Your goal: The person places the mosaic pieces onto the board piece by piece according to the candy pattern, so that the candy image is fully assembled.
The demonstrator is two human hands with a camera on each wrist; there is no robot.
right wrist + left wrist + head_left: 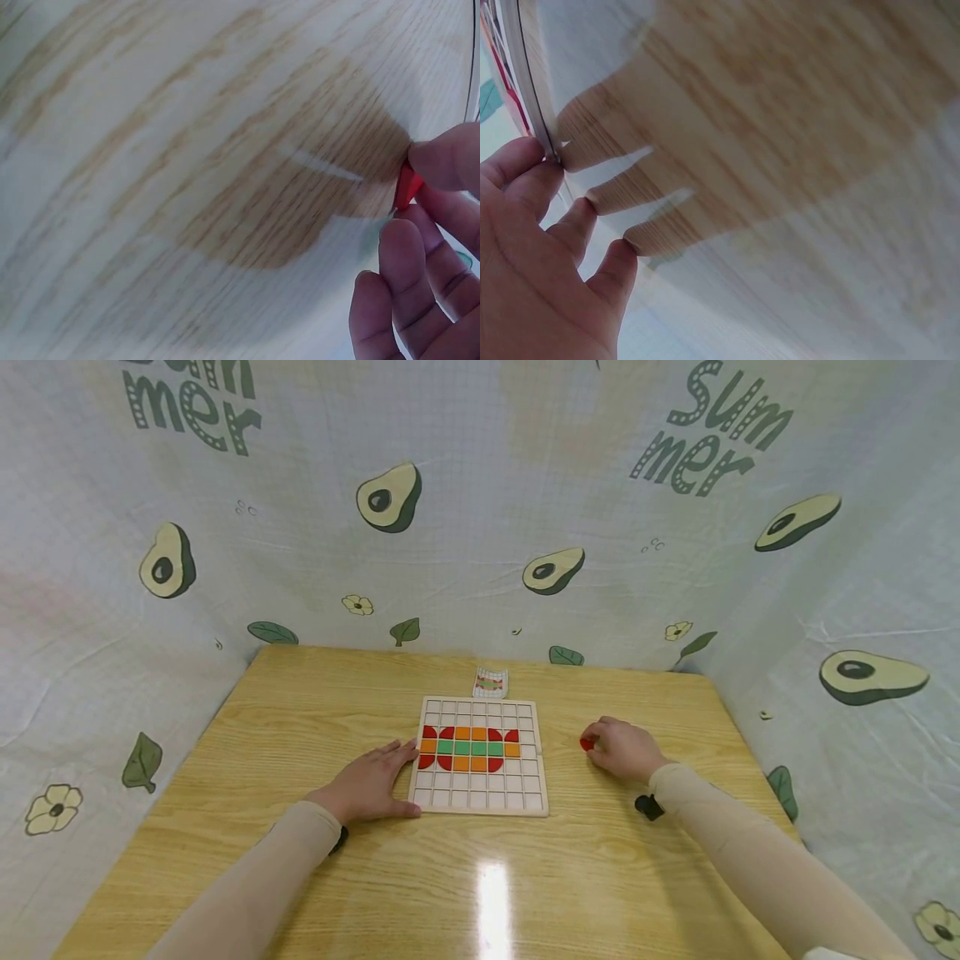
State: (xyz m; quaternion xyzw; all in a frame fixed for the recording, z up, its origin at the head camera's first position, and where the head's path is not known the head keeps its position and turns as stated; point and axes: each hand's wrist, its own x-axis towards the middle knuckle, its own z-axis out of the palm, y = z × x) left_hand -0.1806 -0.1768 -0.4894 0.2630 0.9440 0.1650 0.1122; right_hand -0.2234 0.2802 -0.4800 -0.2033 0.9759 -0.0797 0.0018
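A wooden grid board point(480, 800) lies flat on the table. Its middle rows carry red, orange and green tiles point(470, 748) in a candy-like pattern. My left hand point(372, 783) rests at the board's left edge with spread fingers, and in the left wrist view the fingertips point(615, 259) touch the tabletop and the board's side. To the right of the board, my right hand point(624, 750) pinches a small red tile point(587, 744) between thumb and fingers. That red tile point(407, 184) shows edge-on in the right wrist view, close to the tabletop.
A small pattern card point(491, 682) stands just behind the board and shows a similar design on a grid. The wood-grain table point(360, 685) ends at a fabric curtain point(465, 543) printed with avocados at the back and sides. Dark wrist straps point(648, 807) show at the cuffs.
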